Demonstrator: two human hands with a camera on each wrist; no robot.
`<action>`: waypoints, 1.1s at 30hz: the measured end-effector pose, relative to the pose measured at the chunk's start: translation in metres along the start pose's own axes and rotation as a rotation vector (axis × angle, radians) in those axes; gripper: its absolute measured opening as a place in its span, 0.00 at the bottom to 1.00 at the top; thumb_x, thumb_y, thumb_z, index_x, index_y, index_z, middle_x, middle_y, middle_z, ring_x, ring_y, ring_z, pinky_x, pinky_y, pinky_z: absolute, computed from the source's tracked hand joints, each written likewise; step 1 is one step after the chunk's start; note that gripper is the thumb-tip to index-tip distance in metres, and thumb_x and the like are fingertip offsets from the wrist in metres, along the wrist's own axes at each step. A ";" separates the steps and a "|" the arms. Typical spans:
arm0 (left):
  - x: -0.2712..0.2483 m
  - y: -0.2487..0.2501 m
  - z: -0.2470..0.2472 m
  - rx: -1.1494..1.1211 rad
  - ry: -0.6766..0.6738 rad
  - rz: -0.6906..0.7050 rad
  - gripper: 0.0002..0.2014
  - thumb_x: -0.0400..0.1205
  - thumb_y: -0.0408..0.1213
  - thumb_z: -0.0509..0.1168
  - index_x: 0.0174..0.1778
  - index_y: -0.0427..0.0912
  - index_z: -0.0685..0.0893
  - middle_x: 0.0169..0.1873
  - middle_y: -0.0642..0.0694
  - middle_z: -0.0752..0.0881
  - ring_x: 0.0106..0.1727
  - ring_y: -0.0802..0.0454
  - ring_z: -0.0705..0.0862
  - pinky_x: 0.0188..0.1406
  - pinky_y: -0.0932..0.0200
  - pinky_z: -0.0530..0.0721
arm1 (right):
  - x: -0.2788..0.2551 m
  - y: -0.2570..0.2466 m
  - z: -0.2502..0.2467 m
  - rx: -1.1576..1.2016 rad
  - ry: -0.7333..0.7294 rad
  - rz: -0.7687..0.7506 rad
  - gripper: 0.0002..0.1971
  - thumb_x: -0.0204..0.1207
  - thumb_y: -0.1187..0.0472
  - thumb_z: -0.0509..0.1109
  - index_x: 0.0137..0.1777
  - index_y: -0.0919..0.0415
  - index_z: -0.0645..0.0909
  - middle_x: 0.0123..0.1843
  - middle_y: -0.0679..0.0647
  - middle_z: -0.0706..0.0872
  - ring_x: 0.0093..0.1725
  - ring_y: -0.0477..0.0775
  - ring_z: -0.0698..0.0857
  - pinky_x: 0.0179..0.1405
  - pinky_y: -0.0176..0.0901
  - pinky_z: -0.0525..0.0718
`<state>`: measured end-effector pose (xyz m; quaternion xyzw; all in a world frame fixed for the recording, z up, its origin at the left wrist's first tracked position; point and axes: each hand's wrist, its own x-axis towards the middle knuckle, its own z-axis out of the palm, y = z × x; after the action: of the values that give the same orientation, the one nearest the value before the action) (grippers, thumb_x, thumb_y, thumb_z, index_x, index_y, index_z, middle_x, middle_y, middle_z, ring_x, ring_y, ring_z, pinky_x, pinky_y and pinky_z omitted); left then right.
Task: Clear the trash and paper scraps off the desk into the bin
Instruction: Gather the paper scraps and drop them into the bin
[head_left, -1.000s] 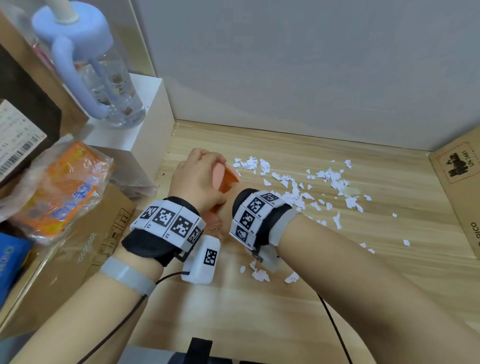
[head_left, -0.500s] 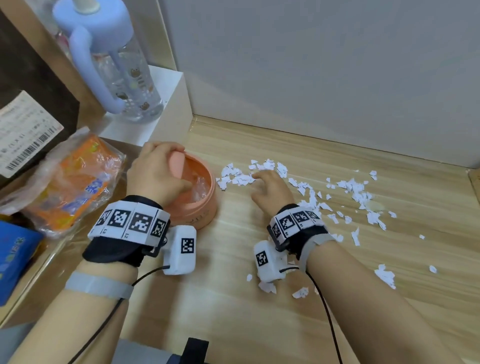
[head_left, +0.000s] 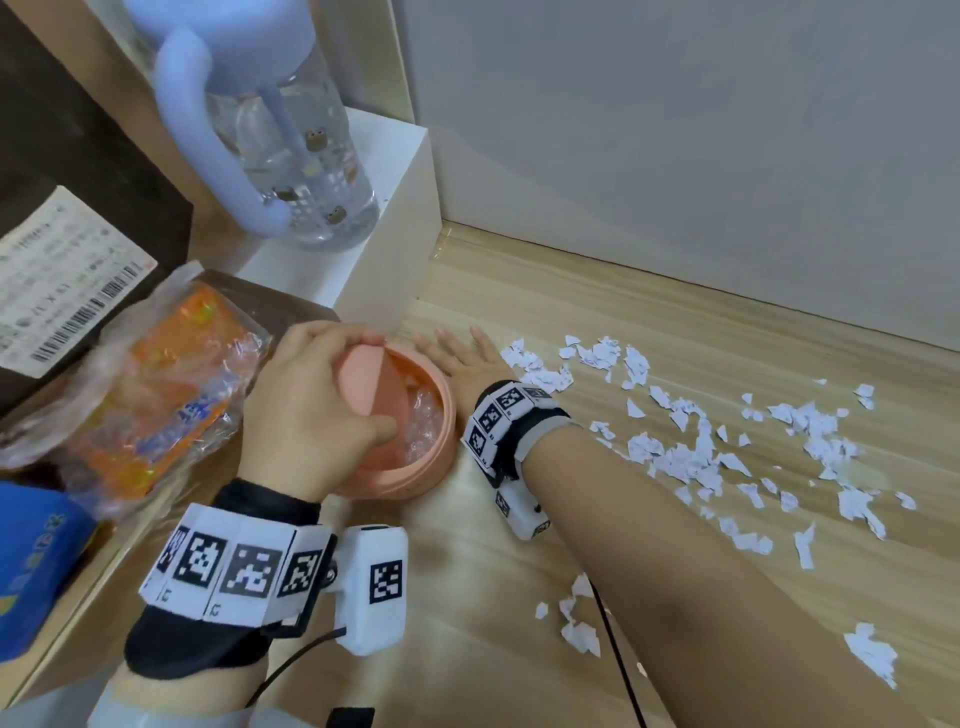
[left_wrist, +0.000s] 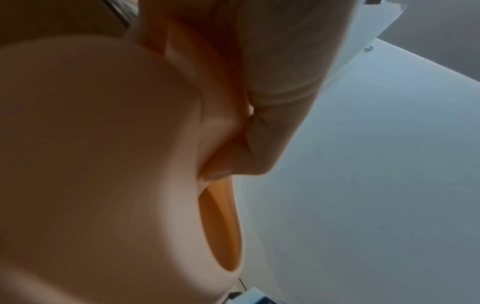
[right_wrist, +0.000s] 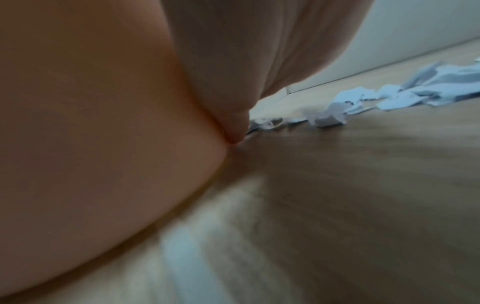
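Bin: small, round, salmon-pink plastic, smooth-walled, standing at the left end of the desk against the white shelf block. Crinkled clear plastic lay inside. Half a second before, our left hand already gripped its swing lid; it kept that grip, fingers curled over the tilted lid, thumb down in the opening. The change was on the other side. Our right hand had left the scraps and now lay flat on the desk just behind the bin, fingers straight and spread, holding nothing. We judged this a set-up for sweeping paper toward the held-open mouth.

Paper scraps: white, thin, torn and jagged, scattered in a loose band across the pale wood-grain top, nearest ones beside our right wrist. Nearly all were still out.

Outward: a clear water bottle with a lilac handle on the shelf block, and an orange packet in crinkly film.
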<state>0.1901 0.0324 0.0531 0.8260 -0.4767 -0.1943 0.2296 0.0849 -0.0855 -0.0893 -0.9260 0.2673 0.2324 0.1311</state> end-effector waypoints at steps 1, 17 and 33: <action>0.001 0.001 0.001 -0.010 0.008 -0.004 0.32 0.57 0.27 0.76 0.57 0.52 0.82 0.56 0.55 0.73 0.54 0.59 0.71 0.54 0.60 0.67 | 0.001 0.004 0.001 0.030 -0.034 0.020 0.42 0.74 0.38 0.59 0.79 0.44 0.35 0.82 0.46 0.32 0.82 0.52 0.34 0.76 0.60 0.29; -0.006 0.033 0.017 0.019 -0.063 0.059 0.31 0.61 0.33 0.76 0.60 0.55 0.79 0.65 0.46 0.76 0.65 0.41 0.76 0.64 0.45 0.73 | -0.151 0.066 0.085 0.390 -0.031 0.654 0.32 0.82 0.46 0.42 0.77 0.54 0.27 0.81 0.51 0.26 0.81 0.50 0.31 0.81 0.51 0.35; -0.012 0.128 0.097 -0.082 -0.167 0.485 0.22 0.71 0.38 0.68 0.63 0.48 0.77 0.65 0.46 0.73 0.71 0.47 0.70 0.72 0.56 0.59 | -0.271 0.179 0.115 0.865 0.379 1.076 0.35 0.78 0.52 0.60 0.80 0.51 0.44 0.84 0.56 0.37 0.83 0.57 0.40 0.80 0.63 0.44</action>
<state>0.0427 -0.0320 0.0468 0.6587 -0.6697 -0.2205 0.2627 -0.2589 -0.0728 -0.0740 -0.5552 0.7734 -0.0266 0.3049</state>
